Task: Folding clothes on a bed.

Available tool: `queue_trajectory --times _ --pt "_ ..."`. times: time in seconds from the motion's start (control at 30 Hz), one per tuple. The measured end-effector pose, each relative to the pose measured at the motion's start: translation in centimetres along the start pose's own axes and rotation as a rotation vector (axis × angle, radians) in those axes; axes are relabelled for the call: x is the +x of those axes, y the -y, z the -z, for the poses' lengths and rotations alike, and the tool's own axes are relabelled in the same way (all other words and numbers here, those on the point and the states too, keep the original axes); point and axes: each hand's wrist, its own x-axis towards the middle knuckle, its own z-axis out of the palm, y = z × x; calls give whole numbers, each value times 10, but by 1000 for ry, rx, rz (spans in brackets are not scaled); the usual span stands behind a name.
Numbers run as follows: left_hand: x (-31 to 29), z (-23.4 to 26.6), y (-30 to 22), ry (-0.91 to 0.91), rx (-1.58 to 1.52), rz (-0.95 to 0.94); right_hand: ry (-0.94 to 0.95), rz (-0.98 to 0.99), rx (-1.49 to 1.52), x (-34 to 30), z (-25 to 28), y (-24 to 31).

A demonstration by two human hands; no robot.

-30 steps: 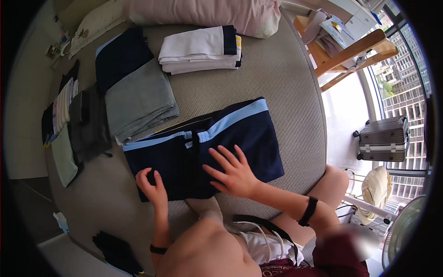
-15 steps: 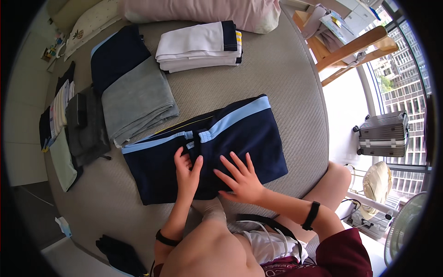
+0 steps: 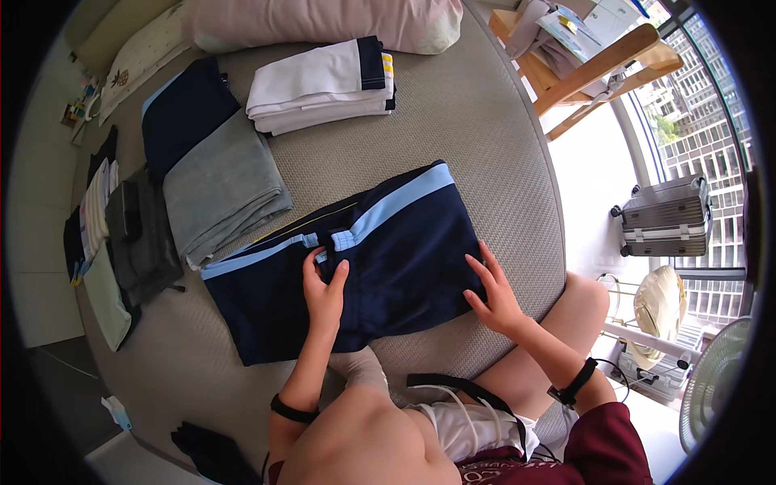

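A navy garment point(image 3: 404, 267) with light blue stripes lies folded on the bed in front of me. It looks like track trousers; two light blue ribbed cuffs point(image 3: 343, 240) meet near its middle. My left hand point(image 3: 325, 299) rests on the garment just below the cuffs, thumb apart from its loosely bent fingers, some fingertips partly hidden. At the garment's right edge is my right hand point(image 3: 497, 299), open, its fingers spread and fingertips at the cloth. Neither hand visibly grips the fabric.
Farther back lie a white folded stack point(image 3: 319, 93), grey folded cloth point(image 3: 226, 190) and dark navy clothing point(image 3: 190, 113). More clothes point(image 3: 105, 267) line the left side. A pink pillow point(image 3: 323, 24) sits at the far edge. Right of the bed are a wooden chair point(image 3: 598, 73), suitcase point(image 3: 667, 217) and fan point(image 3: 715, 388).
My right hand has moved right, from the middle of the navy garment to its right edge. The left hand stays by the cuffs. The whole view has shifted slightly.
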Motion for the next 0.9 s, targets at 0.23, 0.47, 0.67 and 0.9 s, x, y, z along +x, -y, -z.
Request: queue_trajectory --times 0.23,0.47,0.67,0.9 --pt "-2 -7 9 32 33 -92 -189 107 -297 12 -4 20" --pt "-4 -4 1 -92 639 -513 263 279 -554 17 -11 8" --pt "-8 -2 8 -68 531 -527 264 256 -601 0 -6 -14" --pt "-10 -7 12 -20 388 -394 167 201 -395 24 4 32"
